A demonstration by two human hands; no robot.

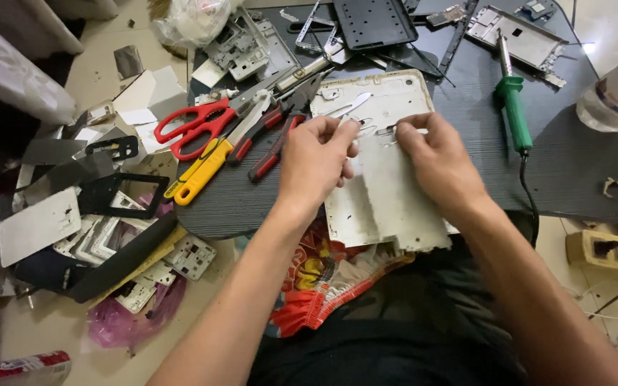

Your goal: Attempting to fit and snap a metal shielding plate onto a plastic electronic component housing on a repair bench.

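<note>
Two hands on flat grey-white metal back panel [388, 207], matte, scuffed, rectangular with jagged lower edge. Left hand [316, 159] and right hand [434, 154] each pinch its upper part, fingers closed on it. Panel's long axis runs away from person, lower end overhanging edge of dark wood-grain desk [574, 164]. Red-handled scissors [194, 125], green soldering iron [513, 107] nearby. Cluttered floor [59, 322] around.

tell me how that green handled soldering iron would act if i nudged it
The soldering iron has a round handle lying flat on the table, so it may roll a little. Its trailing cord would likely drag and limit it.
</note>
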